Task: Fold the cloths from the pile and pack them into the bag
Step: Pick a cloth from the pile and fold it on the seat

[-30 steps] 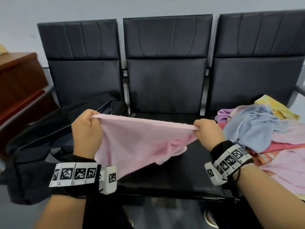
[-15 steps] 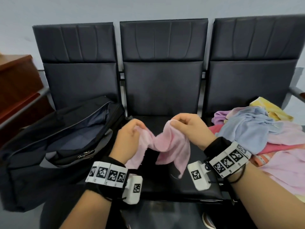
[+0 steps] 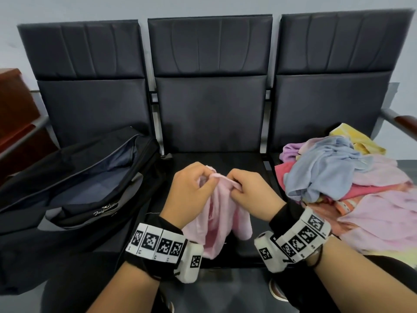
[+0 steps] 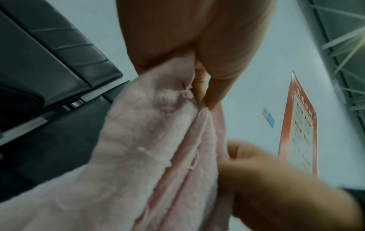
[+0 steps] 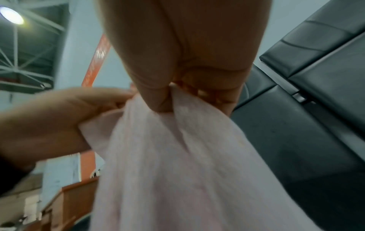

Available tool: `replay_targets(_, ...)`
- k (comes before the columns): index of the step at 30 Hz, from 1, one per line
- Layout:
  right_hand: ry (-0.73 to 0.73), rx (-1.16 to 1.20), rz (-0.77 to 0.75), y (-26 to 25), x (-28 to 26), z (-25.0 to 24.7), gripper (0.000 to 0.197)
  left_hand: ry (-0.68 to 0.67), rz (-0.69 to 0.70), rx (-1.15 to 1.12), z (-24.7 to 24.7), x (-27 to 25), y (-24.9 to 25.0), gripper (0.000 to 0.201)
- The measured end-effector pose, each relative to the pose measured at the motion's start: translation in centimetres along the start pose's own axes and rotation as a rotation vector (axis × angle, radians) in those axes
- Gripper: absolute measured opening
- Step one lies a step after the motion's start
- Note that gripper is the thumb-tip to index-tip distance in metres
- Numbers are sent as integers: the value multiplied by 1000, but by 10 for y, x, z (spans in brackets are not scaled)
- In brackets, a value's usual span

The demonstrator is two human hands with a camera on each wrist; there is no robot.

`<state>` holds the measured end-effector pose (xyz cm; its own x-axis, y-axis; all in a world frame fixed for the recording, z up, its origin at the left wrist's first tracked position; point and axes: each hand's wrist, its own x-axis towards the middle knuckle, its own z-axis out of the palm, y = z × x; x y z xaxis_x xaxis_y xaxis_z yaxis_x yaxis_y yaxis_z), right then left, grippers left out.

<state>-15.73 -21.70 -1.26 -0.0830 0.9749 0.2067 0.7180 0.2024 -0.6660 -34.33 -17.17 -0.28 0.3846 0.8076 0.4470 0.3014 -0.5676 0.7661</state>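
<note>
**Both hands pinch a pink cloth together over the middle seat**

A row of three black padded seats [image 3: 209, 114] fills the upper and middle part of the head view, backs upright against a pale wall. On the left seat, at centre left of the frame, lies the black bag [image 3: 74, 190], its zip open and its grey-blue lining showing. On the right seat, at centre right, sits the pile of cloths [image 3: 352, 186]: a light blue one on top, yellow behind it toward the upper right, lilac at its left edge, pink and coral ones below.

In the lower middle of the frame, the pink cloth [image 3: 216, 220] hangs in doubled layers above the middle seat, between the bag and the pile and touching neither. Its upper edge is gathered between the two hands, which are close together, knuckles nearly meeting. The left hand [image 3: 191, 193] pinches the cloth's top edge between thumb and curled fingers; the right hand [image 3: 250, 195] likewise grasps the same edge just beside it. The wrist views confirm each grip: cloth emerges from between closed fingers and drapes downward.

Both wrists wear black bands with white marker blocks.
</note>
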Motion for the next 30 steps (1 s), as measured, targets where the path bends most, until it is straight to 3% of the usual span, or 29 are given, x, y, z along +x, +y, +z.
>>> replay_targets(4,-27,-179,137,23,-10,9,25,88,-36,14,-15,2,-1,10)
replay_targets(8,105,-192,186,47,-17,-11,13,204,-134,30,-41,1,-15,12)
replay_targets(17,272,380,205,58,-20,-41,11,389,-273,-2,-73,11,-33,12)
replay_targets(23,376,930,229,43,-11,-48,13,316,-328,-72,-66,22,-20,6)
replay_targets(25,359,989,260,36,-11,-48,23,275,-414,-2,-62,21,-23,7)
replay_targets(27,281,985,280,29,-12,-46,27,218,-481,101,-61,14,-28,25)
replay_targets(30,55,946,246,16,-16,-35,22,161,-488,100,-61,5,-32,43)
